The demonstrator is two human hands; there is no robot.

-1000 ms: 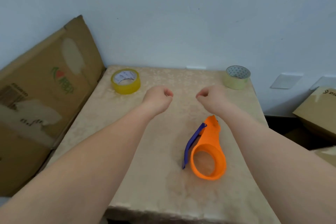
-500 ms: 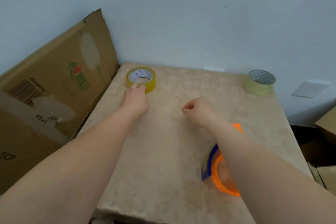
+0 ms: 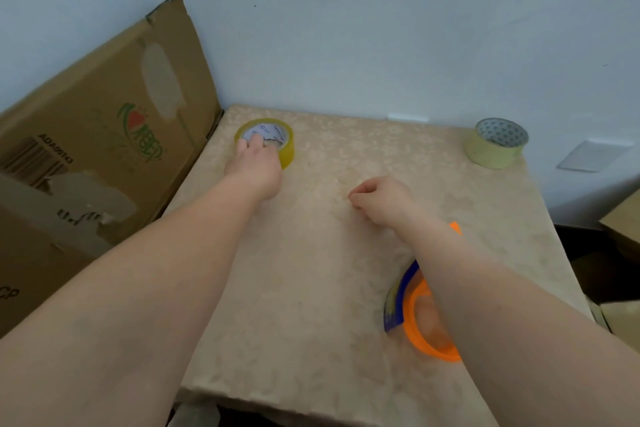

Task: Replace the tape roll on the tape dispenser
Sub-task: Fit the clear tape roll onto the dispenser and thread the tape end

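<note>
A yellow tape roll (image 3: 281, 140) lies flat at the far left corner of the beige table (image 3: 311, 288). My left hand (image 3: 254, 166) rests on its near side, fingers reaching into the white core and gripping the rim. My right hand (image 3: 379, 199) hovers over the middle of the table in a loose fist, holding nothing. The orange tape dispenser (image 3: 424, 319) with a blue blade guard lies near the right front, partly hidden under my right forearm. Its ring holds no roll.
A pale greenish tape roll (image 3: 495, 144) stands at the far right corner. A flattened cardboard box (image 3: 97, 156) leans against the wall on the left. More cardboard (image 3: 623, 222) sits beyond the table's right edge.
My left hand reached from the table's middle to the yellow roll and its fingers went into the core. The right hand stayed in a fist. The view shifted left.
</note>
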